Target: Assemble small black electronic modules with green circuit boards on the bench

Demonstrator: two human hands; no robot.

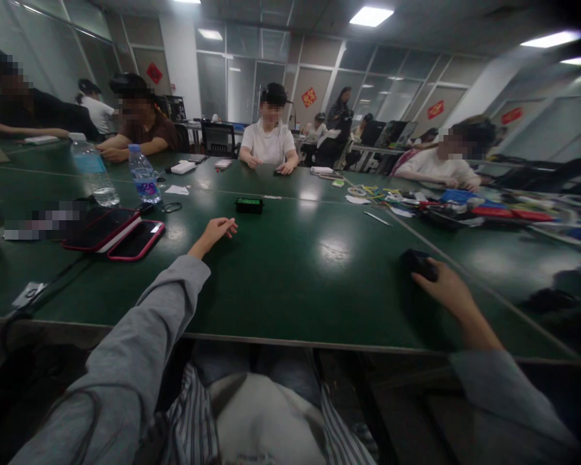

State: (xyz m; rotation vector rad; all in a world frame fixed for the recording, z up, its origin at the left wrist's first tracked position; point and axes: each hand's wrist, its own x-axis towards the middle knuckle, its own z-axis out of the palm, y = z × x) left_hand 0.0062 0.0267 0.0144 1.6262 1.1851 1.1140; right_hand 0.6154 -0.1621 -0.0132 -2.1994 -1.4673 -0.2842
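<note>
My left hand point(217, 234) hovers above or rests on the green table, its fingers loosely bent and apart, with nothing visible in them. Just beyond its fingertips lies a small black case with a green face point(249, 205). On the right, my right hand point(445, 287) grips a black box-like object point(417, 263) from its near side. The thumb and fingers close around its right end. Blur hides the details of that object, and I cannot tell whether it touches the table.
Phones in pink-red cases point(136, 241) lie left, near two water bottles point(145, 174). A pen-like stick point(377, 219) is right of centre. Tangled cables and tools point(494, 210) cover the right side. Several people sit around the green table point(295, 290), one directly opposite point(270, 139).
</note>
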